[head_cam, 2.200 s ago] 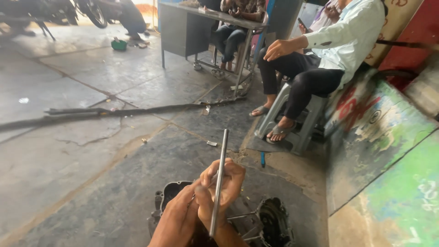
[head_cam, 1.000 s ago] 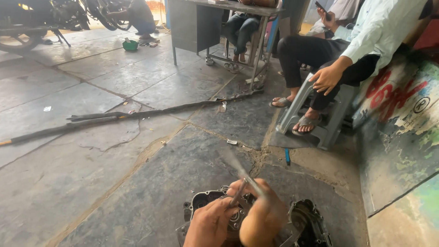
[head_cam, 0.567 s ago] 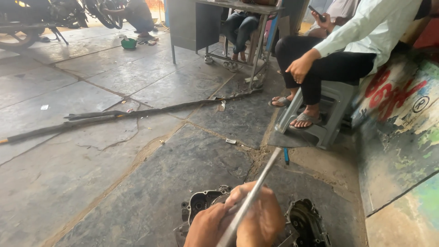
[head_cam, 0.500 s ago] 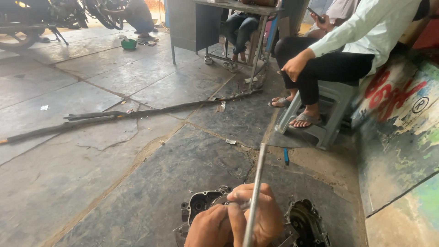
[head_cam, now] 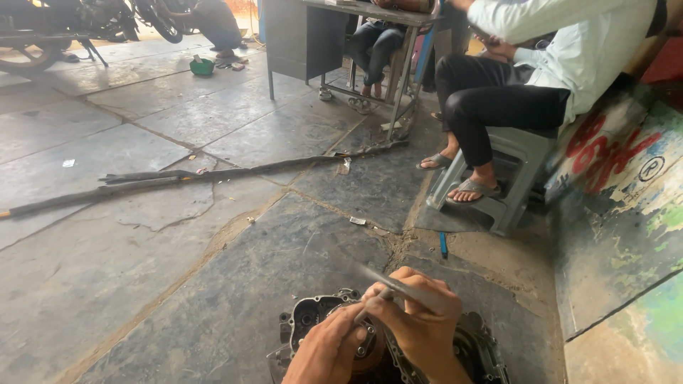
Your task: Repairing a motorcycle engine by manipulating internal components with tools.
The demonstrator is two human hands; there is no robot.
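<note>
1. Head view, the hands: the right hand (head_cam: 420,320) has its fingers (head_cam: 398,283) curled shut around a thin metal rod (head_cam: 390,286). The rod is blurred, and its long axis slants from upper left, ahead of the knuckles, down through the fist
2. The left hand (head_cam: 329,352) sits just beside the right and lower. Its fingers bend onto the rod's lower end (head_cam: 363,313) and close loosely about it, though the blur hides how firmly
3. Directly under both hands an open engine crankcase (head_cam: 306,316) lies flat on the stone floor (head_cam: 178,249). Its round bores and a gear or bearing show inside; the rod's lower end points down into it, and the right hand is nearer the rod's middle
4. Well apart, a seated person (head_cam: 562,64) rests on a grey plastic stool (head_cam: 516,163), and a long dark stick (head_cam: 213,174) lies across the slabs
</note>
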